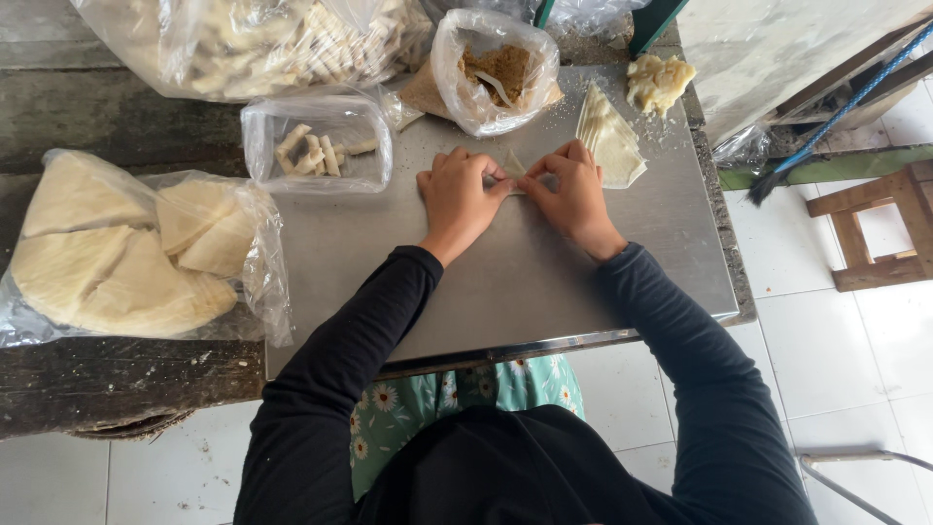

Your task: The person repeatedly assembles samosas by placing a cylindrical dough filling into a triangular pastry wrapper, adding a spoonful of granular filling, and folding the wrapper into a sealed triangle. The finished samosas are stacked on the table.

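A person in black long sleeves leaned over a grey metal-topped table [505, 282], both arms reaching away from the near edge. The left hand [457, 199] and right hand [575, 199] met near the middle of the table, toward its far side. Between their fingertips lay a small, thin, pale triangular pastry wrapper [512, 165], flat on the metal. Each hand's grip was narrow, pinching one side of the wrapper.

The wrapper looked light, soft and easily torn, so it seemed best held gently by its edges.

Just right of the hands sat a stack of pale triangular wrappers [610, 144]. Beyond the left hand stood a clear plastic bag of finished pale rolls [316, 146]. At the far edge was a clear bag of brown crumbly filling [498, 70].
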